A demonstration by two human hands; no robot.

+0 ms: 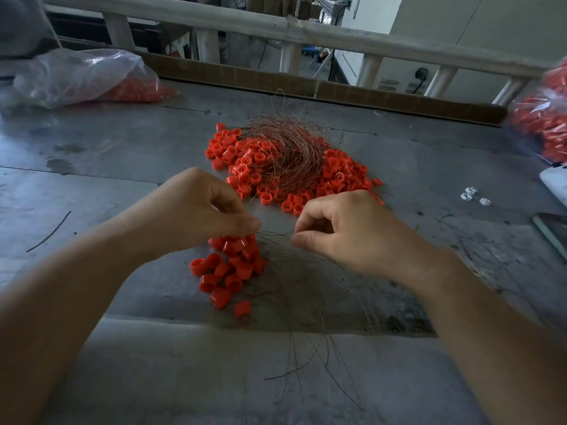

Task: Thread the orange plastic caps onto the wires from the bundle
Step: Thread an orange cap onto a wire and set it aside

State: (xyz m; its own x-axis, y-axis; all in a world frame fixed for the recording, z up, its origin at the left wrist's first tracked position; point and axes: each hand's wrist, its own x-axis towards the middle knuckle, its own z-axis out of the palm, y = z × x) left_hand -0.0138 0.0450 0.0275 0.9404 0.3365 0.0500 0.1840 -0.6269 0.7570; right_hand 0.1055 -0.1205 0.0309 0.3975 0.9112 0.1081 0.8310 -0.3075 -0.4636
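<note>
A loose pile of orange plastic caps [334,173] lies mid-table, with a tangled bundle of thin copper-coloured wires [288,151] on top of it. Nearer me sits a smaller cluster of threaded caps [233,268], with thin wires trailing from it toward the table's front edge. My left hand [199,207] hovers over this cluster, thumb and fingers pinched at its top. My right hand [346,228] is beside it, thumb and forefinger pinching a thin wire [276,236] that runs between the two hands. Whether the left fingers hold a cap or only wire is hidden.
A clear plastic bag of orange caps [92,78] lies at the back left, another bag of caps [546,118] at the right edge. Small white parts [474,197] and a dark flat device [552,228] lie at the right. A stray wire [50,233] lies left. A railing [276,26] runs behind the grey table [122,154].
</note>
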